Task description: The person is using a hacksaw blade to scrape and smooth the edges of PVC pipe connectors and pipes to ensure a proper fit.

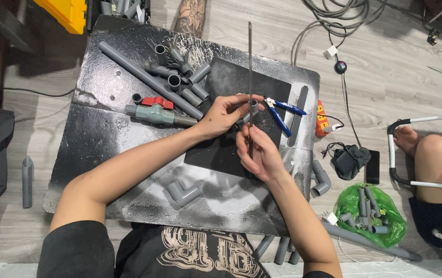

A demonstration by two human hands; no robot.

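Observation:
My right hand (258, 153) grips the lower end of a long thin metal file (250, 67) that points straight away from me. With my left hand (226, 114) I pinch a small grey pipe fitting (252, 109), and the file passes through or against it. Both hands hover over a dark mat (231, 82) lying on a black, dust-streaked board (97, 149). Blue-handled cutters (284, 112) lie just right of my left hand.
Grey pipes and fittings (172, 77) and a valve with a red handle (155, 110) lie at upper left of the board, an elbow joint (182, 193) near me. A green bag of fittings (370, 211), cables and another person's leg (432, 154) are at right.

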